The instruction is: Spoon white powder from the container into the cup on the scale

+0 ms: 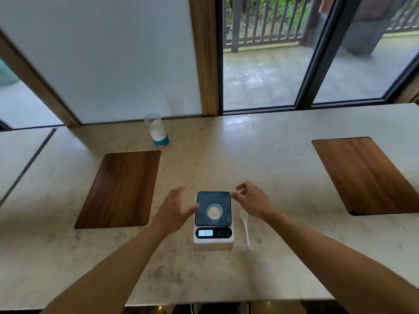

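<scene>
Small clear plastic cup (214,211), some white powder already in it, is centred on the dark platform of the white digital scale (213,239); both hands are empty, left hand (173,211) spread open at the scale's left edge, right hand (251,200) loosely curled at its far-right corner. Step is judged between scoops: white plastic spoon (245,227) lies unheld just right of the scale, and the teal-based clear powder container (157,130) stands well apart near the window. Pale stone countertop (272,159) between them is open, with a brown wooden inlay panel (120,189) flush at left.
</scene>
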The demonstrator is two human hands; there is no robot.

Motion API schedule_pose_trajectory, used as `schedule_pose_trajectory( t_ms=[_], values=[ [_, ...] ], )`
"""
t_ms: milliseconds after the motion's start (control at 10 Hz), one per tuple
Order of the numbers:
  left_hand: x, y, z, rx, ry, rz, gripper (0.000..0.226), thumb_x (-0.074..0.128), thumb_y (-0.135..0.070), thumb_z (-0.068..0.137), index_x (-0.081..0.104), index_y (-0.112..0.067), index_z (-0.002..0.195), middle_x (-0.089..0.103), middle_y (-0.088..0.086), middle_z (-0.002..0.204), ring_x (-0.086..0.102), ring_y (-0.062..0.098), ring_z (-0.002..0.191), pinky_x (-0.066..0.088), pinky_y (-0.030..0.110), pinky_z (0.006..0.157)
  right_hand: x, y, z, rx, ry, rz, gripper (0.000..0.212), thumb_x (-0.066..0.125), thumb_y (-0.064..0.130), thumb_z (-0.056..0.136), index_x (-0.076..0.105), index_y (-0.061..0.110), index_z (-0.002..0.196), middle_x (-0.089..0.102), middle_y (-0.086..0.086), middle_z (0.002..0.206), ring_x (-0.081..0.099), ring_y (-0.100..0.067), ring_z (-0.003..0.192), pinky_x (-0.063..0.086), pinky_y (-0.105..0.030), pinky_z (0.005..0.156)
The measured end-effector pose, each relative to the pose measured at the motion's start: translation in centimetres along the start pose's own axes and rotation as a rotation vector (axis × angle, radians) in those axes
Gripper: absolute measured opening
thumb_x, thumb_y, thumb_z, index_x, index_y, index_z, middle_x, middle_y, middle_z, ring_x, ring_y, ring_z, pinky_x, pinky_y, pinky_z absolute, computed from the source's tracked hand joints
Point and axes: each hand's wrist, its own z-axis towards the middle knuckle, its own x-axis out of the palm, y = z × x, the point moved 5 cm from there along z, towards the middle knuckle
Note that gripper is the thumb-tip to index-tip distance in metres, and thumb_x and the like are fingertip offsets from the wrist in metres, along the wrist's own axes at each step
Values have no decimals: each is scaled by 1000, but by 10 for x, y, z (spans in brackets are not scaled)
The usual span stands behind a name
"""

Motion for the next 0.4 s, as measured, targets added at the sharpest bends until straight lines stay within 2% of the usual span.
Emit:
schedule_pose_trajectory(
  t_ms=[200, 300, 400],
  values=[
    [-71, -35, 43, 91, -69, -13, 97, 43, -82, 74, 23, -20, 147, 34, 6, 152, 35, 23, 137, 35, 43, 109, -54, 79, 28, -164, -37, -76, 60, 60, 55, 91, 52, 12, 133, 62, -11, 128, 60, -22, 108, 47, -30, 86],
    [-118, -54, 63, 143, -140, 22, 90, 48, -78, 76, 31, -19, 141, 45, 10, 140, 44, 29, 128, 43, 45, 101, -88, 123, 40, -242, -96, -127, 64, 60, 54, 90, 52, 9, 135, 60, -13, 131, 59, -23, 114, 44, -28, 88],
    [-168, -76, 83, 214, -247, 133, 81, 52, -67, 83, 34, -13, 141, 46, 15, 136, 43, 32, 125, 40, 47, 101, -125, 171, 46, -331, -190, -181, 62, 60, 53, 91, 56, 5, 131, 59, -12, 121, 57, -25, 112, 43, -26, 83]
  ],
)
